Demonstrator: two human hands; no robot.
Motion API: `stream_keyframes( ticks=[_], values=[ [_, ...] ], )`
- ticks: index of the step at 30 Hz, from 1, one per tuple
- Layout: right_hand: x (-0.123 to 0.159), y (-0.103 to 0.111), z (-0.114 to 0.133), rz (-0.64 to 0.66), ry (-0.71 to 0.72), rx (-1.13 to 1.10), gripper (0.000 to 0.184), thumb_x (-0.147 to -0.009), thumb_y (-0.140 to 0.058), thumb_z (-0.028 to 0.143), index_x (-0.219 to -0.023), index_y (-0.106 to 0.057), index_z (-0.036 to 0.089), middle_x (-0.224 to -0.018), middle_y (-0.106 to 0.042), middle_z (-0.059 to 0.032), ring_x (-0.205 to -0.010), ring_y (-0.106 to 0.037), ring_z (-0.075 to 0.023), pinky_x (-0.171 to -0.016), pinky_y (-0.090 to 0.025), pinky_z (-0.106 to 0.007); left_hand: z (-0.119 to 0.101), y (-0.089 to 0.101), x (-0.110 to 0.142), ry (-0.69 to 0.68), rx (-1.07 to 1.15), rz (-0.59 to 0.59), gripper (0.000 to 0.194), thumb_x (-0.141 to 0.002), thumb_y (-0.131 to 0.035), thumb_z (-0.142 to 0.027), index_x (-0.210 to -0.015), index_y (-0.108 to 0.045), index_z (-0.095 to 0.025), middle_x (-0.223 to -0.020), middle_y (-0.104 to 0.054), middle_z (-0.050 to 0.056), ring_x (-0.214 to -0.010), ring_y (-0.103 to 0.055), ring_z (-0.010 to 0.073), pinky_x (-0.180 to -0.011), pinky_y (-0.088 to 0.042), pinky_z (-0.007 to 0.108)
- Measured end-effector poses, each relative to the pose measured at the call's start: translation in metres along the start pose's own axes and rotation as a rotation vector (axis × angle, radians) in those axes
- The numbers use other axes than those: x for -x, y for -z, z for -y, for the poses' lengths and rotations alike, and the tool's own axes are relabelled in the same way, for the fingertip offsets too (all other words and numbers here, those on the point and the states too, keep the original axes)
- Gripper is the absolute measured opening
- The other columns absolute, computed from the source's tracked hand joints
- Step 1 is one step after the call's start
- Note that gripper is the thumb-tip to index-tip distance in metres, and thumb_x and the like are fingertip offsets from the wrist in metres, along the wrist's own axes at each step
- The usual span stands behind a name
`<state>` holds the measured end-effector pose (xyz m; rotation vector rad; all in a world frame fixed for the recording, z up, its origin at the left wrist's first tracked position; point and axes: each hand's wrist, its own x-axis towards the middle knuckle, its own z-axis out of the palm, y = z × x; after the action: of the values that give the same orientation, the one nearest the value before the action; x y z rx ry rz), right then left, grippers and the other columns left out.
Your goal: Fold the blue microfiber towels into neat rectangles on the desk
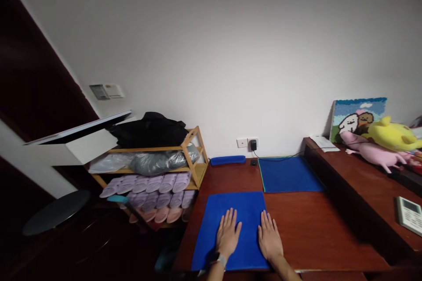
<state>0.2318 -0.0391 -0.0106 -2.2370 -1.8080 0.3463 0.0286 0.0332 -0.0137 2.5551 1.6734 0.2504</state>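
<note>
A bright blue cloth [245, 210] is spread on the reddish-brown wooden table [313, 228], reaching its front edge. My left hand [227, 235] lies palm down on the middle of the cloth, fingers stretched out; a watch-like band [219, 258] is on that wrist. Over the cloth's right edge rests my right hand [269, 235], also palm down with extended fingers. Neither hand holds anything. Farther back, a second blue cloth [290, 174] with a green edge lies flat. A narrow folded blue cloth [227, 160] sits against the wall.
A black plug [253, 144] in the wall socket trails a cable across the back. On the raised ledge to the right are plush toys [372, 151], a picture [358, 116] and a calculator-like device [410, 215]. To the left stands a shoe rack [198, 158] with several slippers.
</note>
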Motion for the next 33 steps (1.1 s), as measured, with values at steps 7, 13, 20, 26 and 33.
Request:
stream_keyframes(
  ticks=[7,13,20,26,33],
  values=[
    [0.001,0.001,0.001,0.036,-0.036,0.037,0.066,-0.101,-0.019,0.038,-0.161,-0.024,0.011,-0.169,-0.020,-0.0039,-0.157,-0.019,-0.0235,-0.128,-0.016,-0.044,0.096,0.009,0.030,0.223,-0.133,-0.056,0.069,-0.104,-0.025,-0.055,-0.162,-0.026,-0.019,-0.168,-0.025,0.008,-0.156,-0.024,0.0270,-0.126,-0.025,0.051],
    [-0.033,0.022,-0.001,-0.004,0.014,0.079,0.065,-0.102,-0.017,0.039,-0.160,-0.030,0.014,-0.167,-0.030,-0.0063,-0.151,-0.034,-0.0274,-0.124,-0.022,-0.045,0.096,0.004,0.032,0.214,-0.117,-0.075,0.071,-0.104,-0.025,-0.058,-0.161,-0.029,-0.017,-0.168,-0.026,0.008,-0.156,-0.024,0.0269,-0.126,-0.026,0.049],
    [-0.088,0.028,-0.002,0.065,0.006,0.099,0.067,-0.102,-0.016,0.041,-0.161,-0.020,0.009,-0.171,-0.017,-0.0048,-0.158,-0.015,-0.0234,-0.128,-0.013,-0.041,0.094,0.012,0.037,0.224,-0.103,-0.049,0.070,-0.104,-0.023,-0.058,-0.161,-0.028,-0.017,-0.169,-0.023,0.008,-0.156,-0.024,0.0259,-0.127,-0.026,0.048],
    [-0.093,0.004,-0.011,0.020,0.023,0.067,0.070,-0.101,-0.014,0.044,-0.161,-0.019,0.009,-0.170,-0.017,-0.0061,-0.158,-0.014,-0.0212,-0.129,-0.011,-0.040,0.098,0.008,0.038,0.218,-0.115,-0.067,0.065,-0.105,-0.024,-0.056,-0.162,-0.026,-0.023,-0.168,-0.025,0.004,-0.155,-0.025,0.0269,-0.125,-0.029,0.051],
    [-0.098,-0.006,-0.013,-0.016,0.030,0.048,0.069,-0.101,-0.017,0.042,-0.160,-0.024,0.008,-0.170,-0.019,-0.0058,-0.158,-0.015,-0.0232,-0.129,-0.013,-0.043,0.092,0.005,0.021,0.215,-0.149,-0.122,0.065,-0.104,-0.027,-0.053,-0.160,-0.032,-0.022,-0.166,-0.032,0.006,-0.153,-0.032,0.0273,-0.125,-0.030,0.052]
  ],
)
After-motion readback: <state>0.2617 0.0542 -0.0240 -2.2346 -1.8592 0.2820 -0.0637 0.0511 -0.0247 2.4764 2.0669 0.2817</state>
